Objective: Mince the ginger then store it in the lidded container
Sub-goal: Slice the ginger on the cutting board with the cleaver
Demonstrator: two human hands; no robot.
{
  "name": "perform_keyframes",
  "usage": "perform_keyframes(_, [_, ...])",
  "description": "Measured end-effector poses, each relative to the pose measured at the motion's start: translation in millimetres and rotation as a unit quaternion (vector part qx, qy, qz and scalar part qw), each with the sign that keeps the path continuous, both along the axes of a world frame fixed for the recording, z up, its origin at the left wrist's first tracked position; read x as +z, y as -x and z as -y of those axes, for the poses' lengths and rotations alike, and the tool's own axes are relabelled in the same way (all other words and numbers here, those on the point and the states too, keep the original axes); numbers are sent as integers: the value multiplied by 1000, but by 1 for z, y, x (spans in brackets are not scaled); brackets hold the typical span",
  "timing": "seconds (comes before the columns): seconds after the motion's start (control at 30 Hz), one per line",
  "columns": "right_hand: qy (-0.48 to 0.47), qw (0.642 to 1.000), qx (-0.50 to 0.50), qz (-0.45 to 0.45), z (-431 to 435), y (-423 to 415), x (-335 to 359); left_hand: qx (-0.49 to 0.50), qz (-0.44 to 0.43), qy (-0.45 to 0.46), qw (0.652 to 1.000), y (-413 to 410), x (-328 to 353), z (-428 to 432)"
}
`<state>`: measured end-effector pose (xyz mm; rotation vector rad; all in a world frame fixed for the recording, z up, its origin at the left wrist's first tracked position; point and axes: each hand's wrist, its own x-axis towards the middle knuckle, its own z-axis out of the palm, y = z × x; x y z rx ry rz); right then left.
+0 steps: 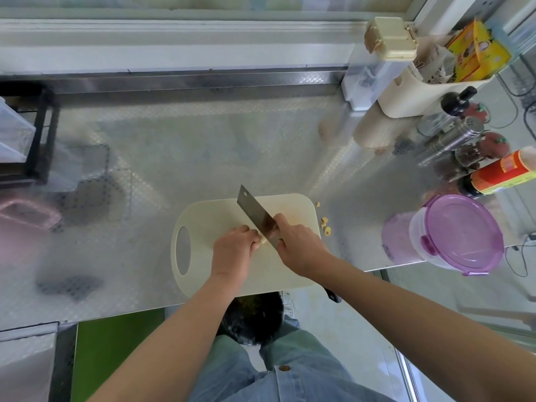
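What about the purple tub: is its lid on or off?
On. The purple lid sits flat over the whole top of the tub. Whether its clips are latched, I cannot tell.

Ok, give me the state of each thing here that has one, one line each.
left hand: fingers curled, holding the ginger
right hand: gripping the cleaver
cleaver: edge down beside the ginger
ginger: on the cutting board, against the blade
cutting board: flat on the counter
stray bits: off the board, on the counter
lidded container: lid on
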<state>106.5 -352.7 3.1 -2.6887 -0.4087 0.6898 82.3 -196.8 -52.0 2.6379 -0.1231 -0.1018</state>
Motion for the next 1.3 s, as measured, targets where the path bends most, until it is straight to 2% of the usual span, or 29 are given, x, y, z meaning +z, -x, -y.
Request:
perform_keyframes(0.5, [52, 998, 11, -17, -17, 0, -9, -22, -4, -17, 1000, -2, -1, 0])
perform_keyframes(0.8, [38, 999, -18, -18, -19, -3, -24, -23, 2, -3, 1000, -2, -3, -2])
perform_keyframes(1.07, [-33, 999, -34, -19, -11, -7, -11, -18, -3, 15, 1000, -2, -4, -3])
perform_keyframes(1.3, [4, 1000, 7, -22, -5, -4, 0, -9, -6, 8, 1000, -2, -4, -2])
